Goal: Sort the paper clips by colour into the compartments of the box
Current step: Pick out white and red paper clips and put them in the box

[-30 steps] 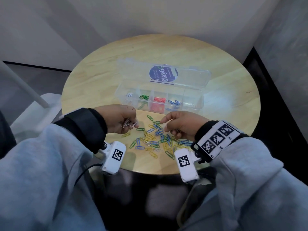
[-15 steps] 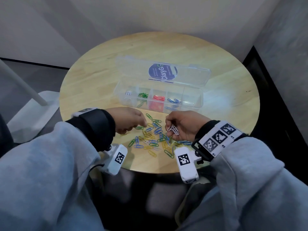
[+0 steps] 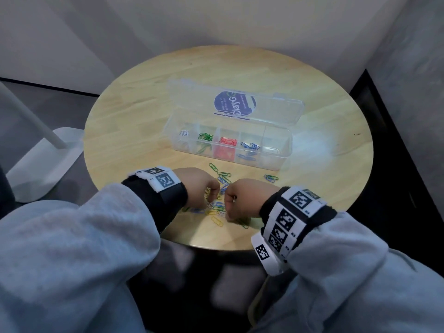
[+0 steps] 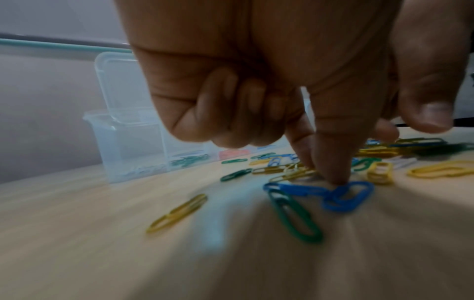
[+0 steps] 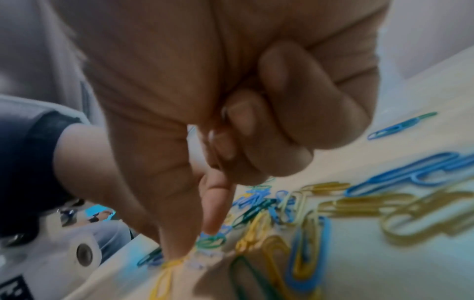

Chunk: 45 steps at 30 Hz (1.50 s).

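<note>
While both hands sift the paper clips (image 3: 219, 207) at lower centre, my left hand (image 3: 200, 186) fingertips press clips, my right hand (image 3: 242, 200) fingers curl around some, so pinching one colour for the box (image 3: 276, 162) comes next.

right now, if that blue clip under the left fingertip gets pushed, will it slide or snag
The blue clip lies flat on smooth wood, so it probably slides easily under the left hand. It overlaps a green clip, so it may drag that along. Thin and flat, it looks awkward to pinch up.
</note>
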Tool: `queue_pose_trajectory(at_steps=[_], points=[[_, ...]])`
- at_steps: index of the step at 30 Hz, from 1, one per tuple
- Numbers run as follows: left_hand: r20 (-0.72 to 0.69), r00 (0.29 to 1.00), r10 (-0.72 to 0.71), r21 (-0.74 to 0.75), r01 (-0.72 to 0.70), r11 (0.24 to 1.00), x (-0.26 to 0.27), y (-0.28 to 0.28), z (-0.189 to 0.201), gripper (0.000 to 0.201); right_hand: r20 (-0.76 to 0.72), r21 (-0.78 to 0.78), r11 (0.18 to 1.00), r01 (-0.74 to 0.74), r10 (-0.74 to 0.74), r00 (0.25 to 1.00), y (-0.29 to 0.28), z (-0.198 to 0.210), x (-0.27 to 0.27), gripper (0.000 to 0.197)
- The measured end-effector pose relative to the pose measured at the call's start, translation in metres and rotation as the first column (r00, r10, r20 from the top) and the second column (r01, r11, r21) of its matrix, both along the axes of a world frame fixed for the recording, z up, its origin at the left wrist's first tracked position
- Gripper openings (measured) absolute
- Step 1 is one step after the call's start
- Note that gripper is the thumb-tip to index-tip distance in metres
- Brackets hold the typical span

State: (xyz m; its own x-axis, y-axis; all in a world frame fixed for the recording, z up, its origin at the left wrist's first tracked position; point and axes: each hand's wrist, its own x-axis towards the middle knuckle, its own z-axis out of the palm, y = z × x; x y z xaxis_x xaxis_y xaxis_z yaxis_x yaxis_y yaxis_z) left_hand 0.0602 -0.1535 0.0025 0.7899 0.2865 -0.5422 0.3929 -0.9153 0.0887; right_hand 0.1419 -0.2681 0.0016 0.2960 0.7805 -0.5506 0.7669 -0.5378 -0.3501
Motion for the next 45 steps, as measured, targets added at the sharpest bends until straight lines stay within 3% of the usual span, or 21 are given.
queue_pose_trajectory(at_steps=[4, 6, 12, 15, 18, 20, 24, 26, 29, 31, 34, 38, 41, 45], points=[[-0.031, 0.999, -0.018, 0.026, 0.018, 1.0, 0.002, -0.001, 0.001, 0.02, 0.08, -0.052, 0.998, -0.022, 0.026, 0.996, 0.005, -0.009, -0.007, 0.01], [-0.033, 0.999, -0.028, 0.029, 0.029, 0.999, 0.003, -0.002, 0.002, 0.021, 0.117, -0.058, 0.998, -0.022, 0.029, 0.993, 0.007, -0.011, -0.008, 0.018], [-0.036, 0.999, -0.012, -0.038, 0.011, 0.999, 0.005, -0.004, 0.001, 0.025, 0.112, -0.067, 0.997, -0.036, 0.044, 0.993, 0.01, -0.013, -0.012, 0.023], [-0.041, 0.999, 0.036, -0.074, -0.039, 0.996, 0.005, 0.0, -0.005, 0.018, 0.048, -0.075, 0.997, -0.014, 0.017, 0.999, 0.006, -0.01, -0.007, 0.022], [-0.033, 0.998, 0.06, -0.126, -0.064, 0.99, 0.003, 0.004, -0.008, 0.014, -0.026, -0.05, 0.999, 0.021, -0.023, 0.999, 0.0, -0.001, 0.003, 0.001], [-0.015, 0.996, 0.085, -0.17, -0.087, 0.982, 0.001, 0.007, -0.007, 0.015, -0.077, -0.004, 0.998, 0.055, -0.055, 0.996, -0.004, 0.008, 0.012, 0.019], [0.055, 0.979, 0.196, -0.33, -0.168, 0.929, -0.003, 0.015, 0.0, 0.017, -0.269, 0.055, 0.97, 0.235, -0.212, 0.939, -0.011, 0.021, 0.033, 0.024], [0.081, 0.942, 0.327, -0.493, -0.247, 0.834, -0.003, 0.021, 0.006, 0.022, -0.413, 0.072, 0.925, 0.372, -0.312, 0.856, -0.015, 0.021, 0.041, 0.026], [0.029, 0.804, 0.595, -0.746, -0.378, 0.548, -0.003, 0.029, 0.016, 0.028, -0.595, 0.073, 0.839, 0.539, -0.398, 0.699, -0.016, 0.018, 0.047, 0.027], [-0.016, 0.684, 0.729, -0.843, -0.401, 0.358, -0.004, 0.033, 0.024, 0.02, -0.664, 0.06, 0.808, 0.586, -0.406, 0.628, -0.014, 0.018, 0.047, 0.029], [-0.063, 0.553, 0.831, -0.91, -0.374, 0.18, -0.006, 0.038, 0.034, 0.008, -0.733, 0.056, 0.785, 0.617, -0.387, 0.56, -0.012, 0.021, 0.046, 0.028], [-0.121, 0.448, 0.886, -0.939, -0.341, 0.044, -0.011, 0.048, 0.039, 0.013, -0.825, 0.028, 0.725, 0.688, -0.372, 0.426, -0.008, 0.026, 0.045, 0.024], [-0.133, 0.376, 0.917, -0.943, -0.334, 0.0, -0.015, 0.056, 0.04, 0.022, -0.855, 0.006, 0.7, 0.714, -0.366, 0.366, -0.005, 0.029, 0.041, 0.027], [-0.15, 0.327, 0.933, -0.955, -0.29, -0.052, -0.021, 0.068, 0.047, 0.015, -0.899, -0.061, 0.63, 0.774, -0.372, 0.232, 0.0, 0.032, 0.033, 0.029]])
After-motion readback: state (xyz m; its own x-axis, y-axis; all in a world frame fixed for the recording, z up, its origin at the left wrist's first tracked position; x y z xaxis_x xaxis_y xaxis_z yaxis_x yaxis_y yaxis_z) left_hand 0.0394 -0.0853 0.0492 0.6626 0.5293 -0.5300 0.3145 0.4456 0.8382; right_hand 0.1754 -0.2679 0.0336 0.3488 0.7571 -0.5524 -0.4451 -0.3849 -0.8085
